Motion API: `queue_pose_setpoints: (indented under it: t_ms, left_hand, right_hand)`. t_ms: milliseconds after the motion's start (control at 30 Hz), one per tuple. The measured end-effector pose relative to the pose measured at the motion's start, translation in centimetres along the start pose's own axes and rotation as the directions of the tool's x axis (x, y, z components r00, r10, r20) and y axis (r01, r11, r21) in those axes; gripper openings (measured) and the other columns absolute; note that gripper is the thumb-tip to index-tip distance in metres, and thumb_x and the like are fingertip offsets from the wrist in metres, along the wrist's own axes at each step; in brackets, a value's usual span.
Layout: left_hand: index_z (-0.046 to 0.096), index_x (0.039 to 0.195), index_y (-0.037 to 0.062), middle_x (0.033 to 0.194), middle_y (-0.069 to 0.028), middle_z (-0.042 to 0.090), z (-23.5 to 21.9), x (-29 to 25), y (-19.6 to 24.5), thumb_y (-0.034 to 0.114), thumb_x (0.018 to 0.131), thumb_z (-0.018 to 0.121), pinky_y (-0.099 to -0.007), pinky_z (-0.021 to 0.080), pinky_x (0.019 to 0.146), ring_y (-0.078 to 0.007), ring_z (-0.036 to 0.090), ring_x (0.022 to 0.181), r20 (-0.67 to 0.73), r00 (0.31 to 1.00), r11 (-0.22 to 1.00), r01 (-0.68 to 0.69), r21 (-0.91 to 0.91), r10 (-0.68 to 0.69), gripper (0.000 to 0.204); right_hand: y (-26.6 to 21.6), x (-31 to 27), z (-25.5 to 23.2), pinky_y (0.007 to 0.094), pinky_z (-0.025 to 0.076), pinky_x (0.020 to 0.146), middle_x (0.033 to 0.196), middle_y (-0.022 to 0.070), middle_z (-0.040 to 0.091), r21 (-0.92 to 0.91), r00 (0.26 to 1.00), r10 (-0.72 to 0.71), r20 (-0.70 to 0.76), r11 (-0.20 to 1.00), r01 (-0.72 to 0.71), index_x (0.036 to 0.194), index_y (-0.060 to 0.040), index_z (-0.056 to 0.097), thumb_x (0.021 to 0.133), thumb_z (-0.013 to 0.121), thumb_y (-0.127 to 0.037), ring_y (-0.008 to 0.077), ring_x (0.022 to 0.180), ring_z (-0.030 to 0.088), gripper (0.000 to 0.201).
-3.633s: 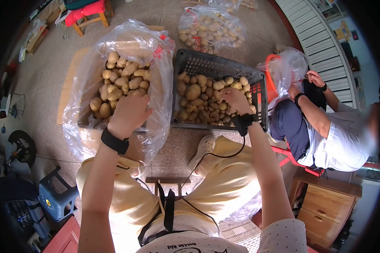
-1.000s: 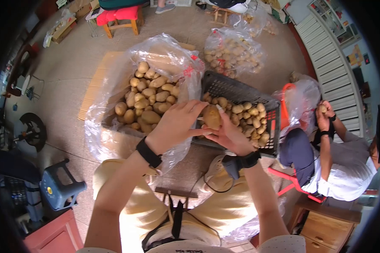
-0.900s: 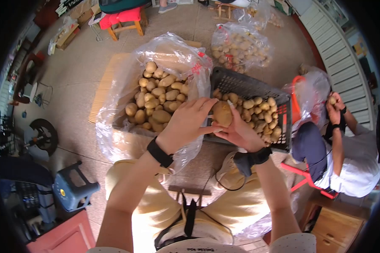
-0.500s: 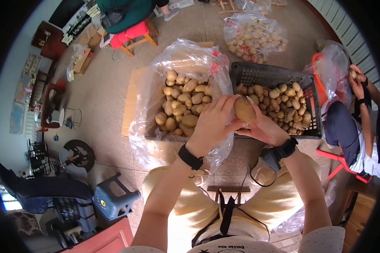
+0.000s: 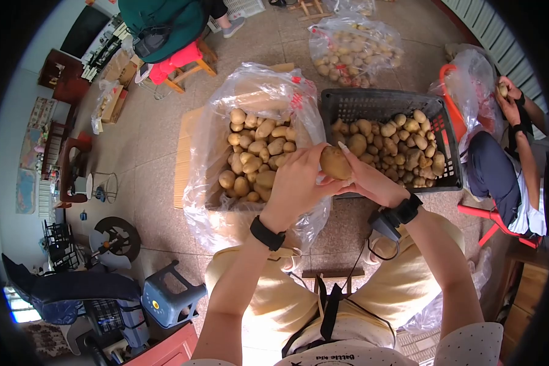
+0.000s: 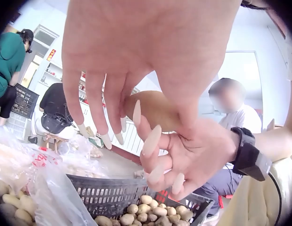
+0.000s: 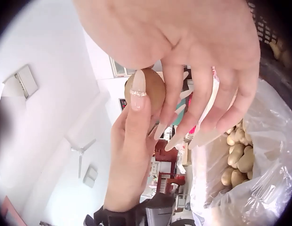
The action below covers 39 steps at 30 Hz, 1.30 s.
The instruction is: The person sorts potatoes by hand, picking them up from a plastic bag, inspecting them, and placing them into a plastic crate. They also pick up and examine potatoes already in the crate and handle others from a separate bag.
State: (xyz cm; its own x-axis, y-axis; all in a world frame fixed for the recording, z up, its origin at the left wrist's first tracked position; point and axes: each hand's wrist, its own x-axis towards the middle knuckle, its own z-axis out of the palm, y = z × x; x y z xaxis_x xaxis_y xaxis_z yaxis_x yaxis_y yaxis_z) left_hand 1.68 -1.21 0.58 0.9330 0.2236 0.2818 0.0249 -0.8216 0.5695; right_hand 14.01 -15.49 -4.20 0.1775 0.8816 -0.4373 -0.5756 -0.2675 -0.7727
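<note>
Evidently one potato (image 5: 335,163) is the thing being handled, held up between both hands, in front of the gap where the box and crate stand side by side. The left hand (image 5: 296,183) pinches it, thumb laid over its skin and other fingers stretched past it; the right hand (image 5: 375,180) grips from the opposite side, fingers bent, though I cannot tell how firmly each fingertip presses. The step looks like turning and checking a single potato; the next move seems to call for one hand to keep its grip while the other loosens, and for choosing a container. On the left, a cardboard box (image 5: 250,97) lined with clear plastic (image 5: 196,177) holds mostly large potatoes (image 5: 250,149). On the right, a black crate (image 5: 348,107) holds many, mostly smaller ones, with bare slots showing at its right end. Beyond, a clear bag (image 5: 357,49) of potatoes rests on the floor (image 5: 165,140). Beside the crate stands an orange tub (image 5: 454,116) with plastic over it; its contents are unclear.
</note>
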Motion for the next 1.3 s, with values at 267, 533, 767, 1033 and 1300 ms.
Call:
queue_pose_setpoints:
  t_ms: [267, 533, 767, 1033, 1300]
  left_hand:
    - [0.055, 0.110, 0.0013, 0.091, -0.0157, 0.063, -0.1, -0.4, -0.8, 0.035, 0.063, 0.079, -0.0405, 0.048, 0.078, -0.0340, 0.061, 0.088, 0.009, 0.999, 0.975, 0.038, 0.217, -0.041, 0.063]
    - [0.055, 0.108, 0.0005, 0.087, -0.0157, 0.063, -0.9, -0.6, -1.3, 0.040, 0.061, 0.080, -0.0390, 0.049, 0.074, -0.0329, 0.062, 0.084, 0.048, 0.994, 0.947, 0.076, 0.312, -0.096, 0.066]
    - [0.054, 0.108, 0.0019, 0.081, -0.0135, 0.061, -0.6, -0.7, -1.4, 0.038, 0.058, 0.081, -0.0382, 0.049, 0.071, -0.0307, 0.062, 0.079, 0.050, 0.996, 0.928, 0.047, 0.369, -0.070, 0.067]
    - [0.053, 0.109, 0.0051, 0.083, -0.0100, 0.061, -0.3, -0.7, -1.2, 0.027, 0.060, 0.081, -0.0381, 0.048, 0.070, -0.0280, 0.061, 0.080, 0.073, 0.995, 0.931, -0.085, 0.354, 0.063, 0.060]
    - [0.050, 0.118, 0.0075, 0.097, -0.0120, 0.062, -0.9, -0.3, -0.4, 0.030, 0.064, 0.079, -0.0397, 0.048, 0.080, -0.0301, 0.060, 0.093, 0.059, 0.998, 0.983, -0.017, 0.181, 0.006, 0.065]
  right_hand:
    - [-0.8, -0.6, 1.1, 0.0299, 0.048, 0.087, 0.112, 0.0111, 0.061, -0.210, 0.983, -0.068, -0.171, 0.977, 0.031, 0.125, -0.0023, 0.052, 0.097, 0.030, -0.055, 0.0179, 0.101, 0.059, 0.064]
    - [-0.1, 0.0, 0.1, 0.0262, 0.047, 0.082, 0.102, 0.0093, 0.063, -0.364, 0.984, -0.140, -0.109, 0.927, 0.092, 0.118, -0.0014, 0.056, 0.099, 0.031, -0.048, 0.0148, 0.096, 0.059, 0.056]
    - [0.4, 0.3, 1.0, 0.0270, 0.047, 0.076, 0.089, 0.0073, 0.066, -0.529, 0.952, -0.301, -0.054, 0.817, 0.228, 0.105, 0.0018, 0.062, 0.090, 0.060, -0.031, 0.0141, 0.085, 0.061, 0.036]
    - [1.1, 0.5, 0.7, 0.0262, 0.047, 0.074, 0.089, 0.0087, 0.067, -0.592, 0.928, -0.372, 0.032, 0.741, 0.318, 0.106, 0.0012, 0.063, 0.086, 0.067, -0.028, 0.0111, 0.084, 0.061, 0.036]
    - [0.5, 0.3, 1.4, 0.0246, 0.046, 0.076, 0.090, 0.0036, 0.067, -0.298, 0.979, -0.185, -0.091, 0.943, 0.150, 0.104, -0.0008, 0.064, 0.088, 0.064, -0.037, 0.0077, 0.086, 0.059, 0.040]
